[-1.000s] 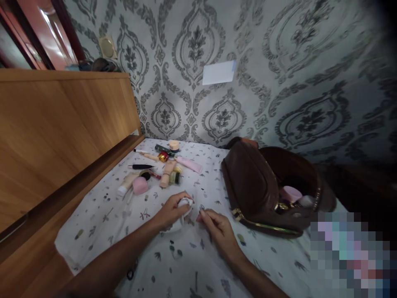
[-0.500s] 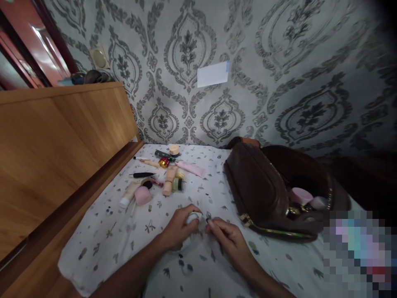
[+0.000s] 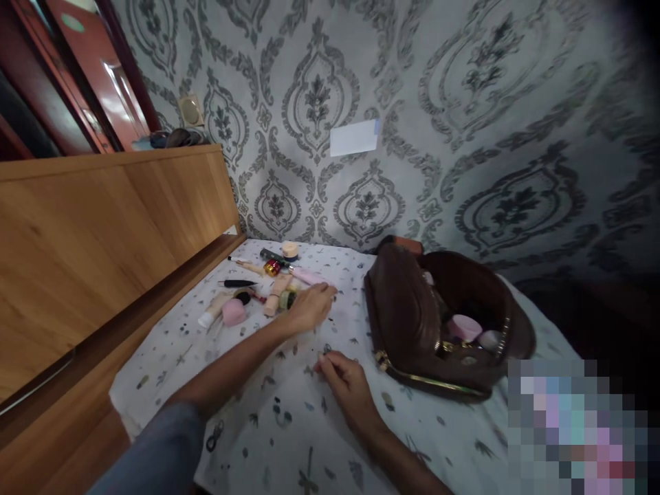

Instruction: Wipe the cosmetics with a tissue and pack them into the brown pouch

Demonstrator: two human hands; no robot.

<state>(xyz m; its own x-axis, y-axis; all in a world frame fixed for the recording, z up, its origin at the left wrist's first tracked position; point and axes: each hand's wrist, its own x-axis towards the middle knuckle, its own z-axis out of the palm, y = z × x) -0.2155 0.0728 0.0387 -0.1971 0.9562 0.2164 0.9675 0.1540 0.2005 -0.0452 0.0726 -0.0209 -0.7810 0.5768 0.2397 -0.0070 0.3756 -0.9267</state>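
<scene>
My left hand [image 3: 312, 307] is palm down at the right side of a group of cosmetics, over the end of a pink tube [image 3: 305, 275]. Its fingers are bent and blurred, and whatever lies under them is hidden. Just left of it are a green-lidded jar [image 3: 286, 299] and a beige tube [image 3: 277, 294]. My right hand [image 3: 348, 386] is raised over the patterned sheet [image 3: 268, 419], nearer to me. Thumb and fingertips there are closed in a pinch; anything between them is too small to make out.
A brown bag [image 3: 402, 309] stands open on the right, with a pink-lidded jar [image 3: 465, 328] inside. Left of my hands lie a pink sponge [image 3: 234, 312], a black pen-like item [image 3: 238, 283] and a red-gold jar [image 3: 272, 267]. A wooden board [image 3: 128, 213] borders the left side.
My left hand has moved forward from beside my right hand to the cosmetics. The whitish thing it held is out of sight. My right hand has shifted slightly left.
</scene>
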